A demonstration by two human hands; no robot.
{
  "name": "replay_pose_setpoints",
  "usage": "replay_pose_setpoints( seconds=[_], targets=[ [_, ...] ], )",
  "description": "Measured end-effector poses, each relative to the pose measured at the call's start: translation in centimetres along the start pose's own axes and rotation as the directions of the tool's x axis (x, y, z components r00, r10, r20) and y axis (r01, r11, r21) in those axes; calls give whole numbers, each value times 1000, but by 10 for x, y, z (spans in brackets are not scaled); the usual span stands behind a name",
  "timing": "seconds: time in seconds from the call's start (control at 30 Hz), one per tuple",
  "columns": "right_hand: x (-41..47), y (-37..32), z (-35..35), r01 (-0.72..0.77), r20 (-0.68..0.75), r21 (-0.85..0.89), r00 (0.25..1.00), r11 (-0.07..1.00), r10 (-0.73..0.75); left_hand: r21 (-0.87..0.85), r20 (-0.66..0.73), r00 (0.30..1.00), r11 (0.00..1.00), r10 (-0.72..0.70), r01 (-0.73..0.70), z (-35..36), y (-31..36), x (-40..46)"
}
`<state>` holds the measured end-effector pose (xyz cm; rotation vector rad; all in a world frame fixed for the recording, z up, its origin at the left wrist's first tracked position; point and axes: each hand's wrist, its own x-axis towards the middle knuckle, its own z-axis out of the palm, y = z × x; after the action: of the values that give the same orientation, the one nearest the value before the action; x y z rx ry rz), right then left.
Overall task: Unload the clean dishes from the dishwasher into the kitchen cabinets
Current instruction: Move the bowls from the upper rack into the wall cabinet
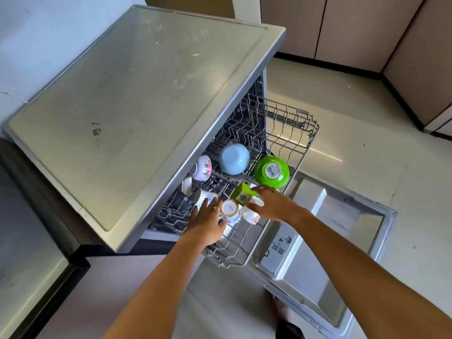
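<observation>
The dishwasher's upper wire rack [291,143] is pulled out over the open door [342,231]. In it lie an upturned blue bowl [234,159], a green bowl [271,171] with a barcode label, a floral bowl [202,167], a green cup [242,194] and several white floral mugs. My left hand [205,222] curls round an upturned white mug [230,211], its fingers reaching toward another mug [203,196]. My right hand [274,204] grips a white cup [250,212] beside the green cup.
The dishwasher's grey top [137,99] overhangs the rack's left part. Beige cabinet doors [354,30] line the far wall and the right. Pale floor tiles [367,148] surround the open door. A dark counter edge [36,216] runs along the left.
</observation>
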<state>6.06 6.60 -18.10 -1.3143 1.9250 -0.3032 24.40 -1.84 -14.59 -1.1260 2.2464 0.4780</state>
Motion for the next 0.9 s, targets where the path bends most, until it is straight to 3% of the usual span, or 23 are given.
replay_pose_setpoints(
  seconds=[0.23, 0.47, 0.67, 0.9],
  targets=[
    [47, 4, 21, 53, 53, -132, 998, 990, -46, -17, -97, 995, 999, 30, -32, 11, -2, 43],
    [88, 8, 51, 73, -4, -123, 997, 990, -75, -89, -414, 909, 992, 42, -86, 18, -26, 76],
    [96, 14, 62, 81, -67, -136, 994, 987, -91, -241, -450, 880, 969, -152, 44, 22, -48, 91],
    [114, -4, 46, 77, -201, -177, 973, 981, -113, -210, -504, 853, 977, -136, 32, 22, -68, 118]
  ],
)
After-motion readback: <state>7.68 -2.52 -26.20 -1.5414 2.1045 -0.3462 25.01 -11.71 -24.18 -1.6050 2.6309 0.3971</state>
